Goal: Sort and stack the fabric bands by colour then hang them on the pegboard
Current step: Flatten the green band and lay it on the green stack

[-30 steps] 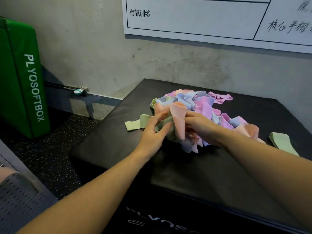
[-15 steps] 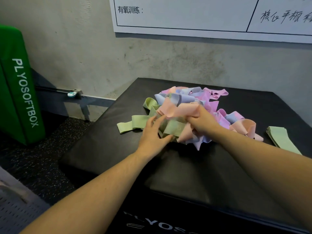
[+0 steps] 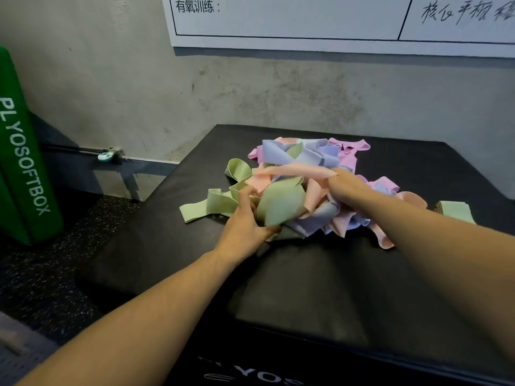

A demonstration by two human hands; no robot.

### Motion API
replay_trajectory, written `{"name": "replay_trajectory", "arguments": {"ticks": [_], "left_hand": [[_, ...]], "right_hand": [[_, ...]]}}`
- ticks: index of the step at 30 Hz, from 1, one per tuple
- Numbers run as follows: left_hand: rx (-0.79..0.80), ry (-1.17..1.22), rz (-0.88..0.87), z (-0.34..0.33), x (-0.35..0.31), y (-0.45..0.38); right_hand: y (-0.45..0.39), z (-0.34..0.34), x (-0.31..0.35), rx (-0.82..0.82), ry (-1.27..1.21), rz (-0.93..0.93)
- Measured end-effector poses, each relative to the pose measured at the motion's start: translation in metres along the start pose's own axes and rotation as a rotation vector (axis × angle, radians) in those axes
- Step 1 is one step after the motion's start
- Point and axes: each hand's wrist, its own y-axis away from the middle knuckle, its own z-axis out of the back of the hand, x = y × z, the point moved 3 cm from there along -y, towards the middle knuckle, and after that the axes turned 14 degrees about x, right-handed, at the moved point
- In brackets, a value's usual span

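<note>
Since a second ago both of my hands have dug deeper into the pile of fabric bands (image 3: pixel 303 188), and a wide green band (image 3: pixel 281 203) has come up on its near side where a peach loop stood before. My left hand (image 3: pixel 245 221) curls its fingers into that green band at the pile's left edge; my right hand (image 3: pixel 345 188) grips a peach band (image 3: pixel 295 171), its fingertips buried in cloth, so I cannot tell how tightly. The pile sits on the far half of the black plyo box (image 3: pixel 306 296), green strips trailing out to the left. A folded stack of green bands (image 3: pixel 455 210) lies apart at the right, partly behind my right forearm. Bare black surface runs from the pile to the box's near edge, crossed by both forearms. Past the left edge the speckled floor (image 3: pixel 55 274) drops away, with a green soft box (image 3: pixel 25 168) leaning on the concrete wall (image 3: pixel 250 87). A whiteboard (image 3: pixel 306 18) hangs above.
</note>
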Motion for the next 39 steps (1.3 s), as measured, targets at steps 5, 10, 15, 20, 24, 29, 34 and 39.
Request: {"name": "replay_trajectory", "arguments": {"ticks": [5, 10, 15, 20, 24, 29, 34, 39], "left_hand": [[-0.097, -0.097, -0.045, 0.016, -0.001, 0.002], [-0.076, 0.165, -0.084, 0.044, -0.020, 0.030], [-0.020, 0.158, 0.004, 0.080, -0.027, 0.053], [-0.017, -0.180, 0.158, 0.098, -0.014, 0.059], [-0.102, -0.014, 0.124, 0.104, -0.017, 0.061], [-0.161, 0.126, 0.171, 0.111, -0.023, 0.060], [-0.259, 0.119, 0.128, 0.122, -0.029, 0.059], [-0.371, 0.191, 0.145, 0.130, -0.036, 0.059]], "right_hand": [[0.001, -0.007, -0.010, -0.040, 0.059, 0.104], [0.004, 0.008, -0.009, -0.091, 0.207, 0.015], [0.018, 0.008, 0.014, -0.148, 0.384, 0.114], [0.029, -0.002, 0.041, 0.015, 0.415, 0.195], [0.060, -0.011, 0.069, 0.210, 0.608, 0.229], [0.086, -0.027, 0.108, 0.043, 0.323, 0.428], [0.089, -0.069, 0.122, 0.276, 0.140, 0.611], [0.070, -0.107, 0.115, 0.314, 0.233, 0.593]]}}
